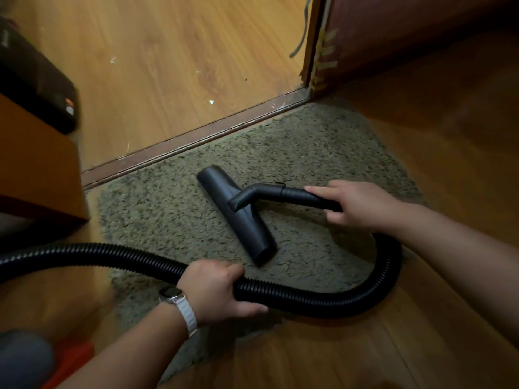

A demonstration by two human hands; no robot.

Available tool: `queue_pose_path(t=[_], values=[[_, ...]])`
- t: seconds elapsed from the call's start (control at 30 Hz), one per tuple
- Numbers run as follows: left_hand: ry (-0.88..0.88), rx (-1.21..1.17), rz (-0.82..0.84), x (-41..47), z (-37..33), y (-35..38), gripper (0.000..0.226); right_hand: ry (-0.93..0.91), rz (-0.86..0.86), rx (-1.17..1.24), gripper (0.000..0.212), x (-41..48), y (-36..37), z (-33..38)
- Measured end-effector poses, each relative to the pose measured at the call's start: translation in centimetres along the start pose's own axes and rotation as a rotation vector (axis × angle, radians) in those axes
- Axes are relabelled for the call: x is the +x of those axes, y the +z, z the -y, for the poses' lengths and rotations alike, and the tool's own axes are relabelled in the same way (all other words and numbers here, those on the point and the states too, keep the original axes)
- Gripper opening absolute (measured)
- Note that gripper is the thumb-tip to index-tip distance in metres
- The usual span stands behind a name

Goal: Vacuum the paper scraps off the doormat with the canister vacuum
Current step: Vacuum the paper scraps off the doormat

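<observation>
Casing (36, 80), dark and blurred, shows at the 10 o'clock edge of the view, behind an orange-brown cabinet (36, 164). Whether it is a bag or the vacuum's body, and what it holds, cannot be told. The shaggy olive doormat (309, 153) fills the middle, its far edge along a brown threshold strip (196, 138) that runs up to a door frame (317, 51) at 1 o'clock. On the mat's centre the black nozzle (238, 217) lies flat on the pile, its long bar running from 11 to 5 o'clock. A bent black wand (269, 192) leaves the nozzle toward 3 o'clock. The right hand (356, 203) grips it there, fingers curled over the top, forefinger stretched along it, thumb below. From that hand the ribbed hose (323, 301) loops round 4 o'clock and back across the mat's near edge to 9 o'clock. The left hand (216, 287), a pale-strapped watch (174, 294) on its wrist, wraps round the hose at 6 o'clock of the nozzle, just beside the bar's near end. Small white scraps (211, 102) lie on the wooden floor (168, 37) beyond the strip, at 12 o'clock of the nozzle. On the speckled pile no scrap can be told apart.
</observation>
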State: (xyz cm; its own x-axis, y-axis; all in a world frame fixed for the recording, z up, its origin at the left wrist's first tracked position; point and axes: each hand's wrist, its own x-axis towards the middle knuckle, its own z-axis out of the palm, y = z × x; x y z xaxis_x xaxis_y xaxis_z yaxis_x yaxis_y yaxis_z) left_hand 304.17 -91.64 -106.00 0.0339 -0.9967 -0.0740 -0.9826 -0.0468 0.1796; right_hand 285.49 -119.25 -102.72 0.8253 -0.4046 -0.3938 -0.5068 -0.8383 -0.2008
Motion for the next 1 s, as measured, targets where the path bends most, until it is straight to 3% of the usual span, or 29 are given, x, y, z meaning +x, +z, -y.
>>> queue_pose_path(t=[0.2,0.4,0.53,0.8,0.9,1.0], values=[[-0.068,-0.024,-0.041,0.8,-0.4,0.3,0.078,0.200,-0.077,0.187,0.063,-2.3,0.1,-4.2],[-0.109,-0.043,-0.042,2.5,-0.9,-0.2,0.080,0.426,-0.101,0.226,0.063,-3.8,-0.1,-7.5],[-0.079,-0.030,-0.016,2.3,-1.1,0.1,0.079,0.329,-0.086,0.153,0.066,-3.7,0.4,-6.1],[0.058,0.000,0.104,-0.9,-1.2,1.8,0.069,-0.067,-0.009,-0.016,0.068,-2.4,2.8,-0.5],[0.056,0.008,0.149,-1.4,-1.5,1.8,0.071,-0.037,-0.015,0.033,0.065,-2.4,3.4,-0.9],[-0.009,0.008,0.341,-1.1,-1.9,1.8,0.079,0.073,0.014,0.185,0.055,-2.7,4.3,-1.7]])
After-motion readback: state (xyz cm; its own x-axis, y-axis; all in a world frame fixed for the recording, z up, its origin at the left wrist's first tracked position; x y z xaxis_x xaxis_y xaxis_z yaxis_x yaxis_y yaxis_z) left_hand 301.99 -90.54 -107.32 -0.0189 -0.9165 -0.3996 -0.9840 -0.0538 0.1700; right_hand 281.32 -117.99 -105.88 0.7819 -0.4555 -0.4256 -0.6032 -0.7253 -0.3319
